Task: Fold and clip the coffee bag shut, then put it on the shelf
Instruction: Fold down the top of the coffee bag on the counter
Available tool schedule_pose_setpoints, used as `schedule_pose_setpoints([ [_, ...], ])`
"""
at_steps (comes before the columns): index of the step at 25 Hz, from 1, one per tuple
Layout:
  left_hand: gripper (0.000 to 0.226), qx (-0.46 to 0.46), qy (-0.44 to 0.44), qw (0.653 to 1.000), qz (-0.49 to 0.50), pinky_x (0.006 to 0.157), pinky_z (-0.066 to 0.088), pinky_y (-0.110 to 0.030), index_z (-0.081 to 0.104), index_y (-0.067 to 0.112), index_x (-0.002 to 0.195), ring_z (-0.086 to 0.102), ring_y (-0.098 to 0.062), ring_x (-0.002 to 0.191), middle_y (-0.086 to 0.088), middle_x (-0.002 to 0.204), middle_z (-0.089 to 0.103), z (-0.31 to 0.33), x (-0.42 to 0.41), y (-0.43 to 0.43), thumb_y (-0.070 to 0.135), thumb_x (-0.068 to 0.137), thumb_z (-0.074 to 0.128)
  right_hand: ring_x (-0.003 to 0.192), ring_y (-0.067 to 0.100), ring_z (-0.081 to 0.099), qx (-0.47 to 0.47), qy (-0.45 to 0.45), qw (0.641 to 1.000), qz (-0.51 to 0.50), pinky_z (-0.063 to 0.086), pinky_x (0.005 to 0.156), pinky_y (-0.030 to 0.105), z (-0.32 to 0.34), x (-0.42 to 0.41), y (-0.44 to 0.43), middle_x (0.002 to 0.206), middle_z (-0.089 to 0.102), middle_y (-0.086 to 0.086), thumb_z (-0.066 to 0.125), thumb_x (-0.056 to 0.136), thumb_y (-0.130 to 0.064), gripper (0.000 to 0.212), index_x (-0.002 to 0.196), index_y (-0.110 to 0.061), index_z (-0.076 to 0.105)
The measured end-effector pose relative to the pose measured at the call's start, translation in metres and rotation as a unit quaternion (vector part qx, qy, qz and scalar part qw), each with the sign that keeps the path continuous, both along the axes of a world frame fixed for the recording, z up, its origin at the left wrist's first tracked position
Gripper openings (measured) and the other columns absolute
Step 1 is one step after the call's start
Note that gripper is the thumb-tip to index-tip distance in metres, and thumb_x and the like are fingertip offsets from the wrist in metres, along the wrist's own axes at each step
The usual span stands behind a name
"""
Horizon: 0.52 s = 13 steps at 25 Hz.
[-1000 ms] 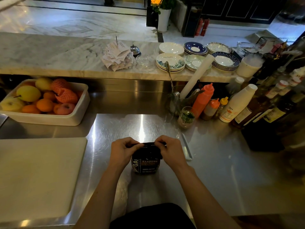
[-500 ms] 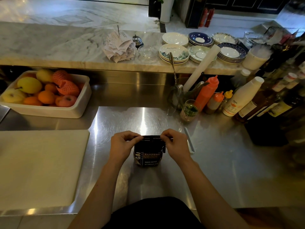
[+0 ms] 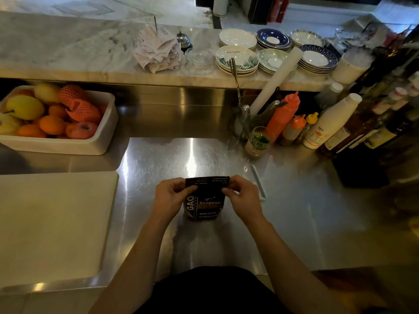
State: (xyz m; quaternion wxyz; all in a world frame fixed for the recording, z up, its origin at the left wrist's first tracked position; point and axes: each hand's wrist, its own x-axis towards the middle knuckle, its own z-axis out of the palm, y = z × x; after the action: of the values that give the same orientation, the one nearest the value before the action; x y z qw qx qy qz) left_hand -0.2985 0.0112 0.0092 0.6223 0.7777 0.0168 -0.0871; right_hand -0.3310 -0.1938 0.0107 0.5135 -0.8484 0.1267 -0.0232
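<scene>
The bag [image 3: 205,200] stood upright on the steel counter [image 3: 294,223], near its front edge and between the two hands. The left hand [image 3: 170,198] pinched the top strip at its left corner, and the right hand [image 3: 243,198] pinched the right corner. The folding step seemed in hand, with the top held flat. Next, the fold would need rolling down, then one hand freed for the clip [image 3: 258,182] lying just right.
</scene>
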Motion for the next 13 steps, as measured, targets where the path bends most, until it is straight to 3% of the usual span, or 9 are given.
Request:
schedule_pose_setpoints([
  [2,0.017,-0.003,0.005,1.0,-0.021,0.081,0.057,-0.027,0.077,0.015,0.095,0.075,-0.013,0.087,0.0,0.089,0.078,-0.004,0.001,0.002,0.011,0.078,0.077,0.076,-0.002,0.064,-0.014,-0.009,0.999,-0.029,0.046,0.067,0.004,0.0,0.0,0.005,0.081,0.069,-0.005,0.068,0.082,-0.001,0.019,0.088,-0.019,0.069],
  [6,0.021,0.023,-0.004,0.998,-0.06,0.089,0.054,-0.024,0.076,0.016,0.1,0.072,-0.009,0.096,0.003,0.097,0.077,-0.007,0.003,0.009,0.016,0.079,0.077,0.078,-0.001,0.065,-0.017,-0.018,0.998,-0.055,0.046,0.068,0.002,-0.005,0.001,0.01,0.084,0.071,-0.001,0.066,0.083,0.0,0.016,0.093,-0.012,0.07],
  [10,0.016,0.037,-0.035,0.997,-0.059,0.081,0.054,-0.014,0.075,0.02,0.095,0.07,0.003,0.086,0.013,0.087,0.074,-0.008,0.006,0.01,0.013,0.08,0.075,0.076,-0.005,0.066,-0.004,-0.019,0.997,-0.076,0.049,0.067,0.006,-0.008,0.002,0.016,0.085,0.073,0.002,0.066,0.084,0.0,0.016,0.093,-0.013,0.069],
  [13,0.016,0.031,-0.043,0.998,-0.042,0.073,0.05,-0.006,0.075,0.016,0.096,0.067,0.011,0.08,0.016,0.082,0.071,-0.011,0.006,0.007,0.012,0.081,0.074,0.086,0.005,0.067,-0.012,-0.025,0.998,-0.061,0.053,0.075,0.016,-0.009,0.0,0.015,0.094,0.072,0.0,0.067,0.087,-0.009,0.015,0.101,-0.014,0.068],
])
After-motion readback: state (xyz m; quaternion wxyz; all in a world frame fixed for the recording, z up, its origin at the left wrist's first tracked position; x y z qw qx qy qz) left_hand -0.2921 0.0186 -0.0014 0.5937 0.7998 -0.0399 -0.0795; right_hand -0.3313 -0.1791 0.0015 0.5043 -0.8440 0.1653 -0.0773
